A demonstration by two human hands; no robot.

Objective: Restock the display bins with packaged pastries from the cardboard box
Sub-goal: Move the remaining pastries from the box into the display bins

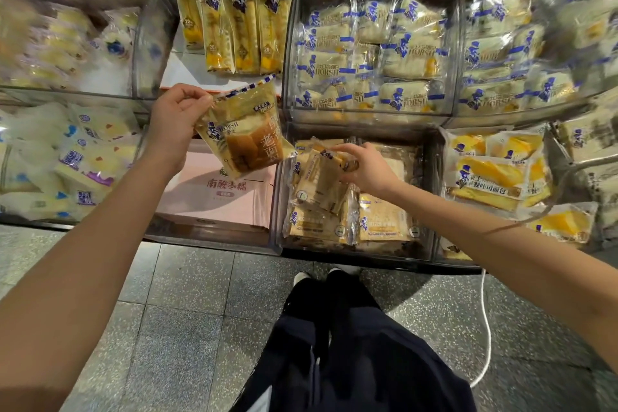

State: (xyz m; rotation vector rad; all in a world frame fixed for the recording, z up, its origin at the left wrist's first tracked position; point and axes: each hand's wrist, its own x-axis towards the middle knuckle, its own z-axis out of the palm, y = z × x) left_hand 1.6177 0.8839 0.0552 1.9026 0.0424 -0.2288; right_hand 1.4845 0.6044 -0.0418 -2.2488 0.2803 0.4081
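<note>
My left hand (175,120) pinches the top seam of a clear packet of brown toast bread (245,135), which hangs tilted above a pink cardboard box (214,197). That box sits in the lower-row bin left of centre. My right hand (364,167) reaches into the clear middle bin (431,197) and grips the top of a tan packet (321,174) that stands tilted among several similar packets lying flat.
Clear acrylic bins surround these: long yellow cake packets (234,23) above, blue-and-white bread packets (368,53) upper right, yellow cake packets (491,174) right, white packets (67,160) left. A white cord (486,328) hangs over the speckled tile floor by my dark trousers.
</note>
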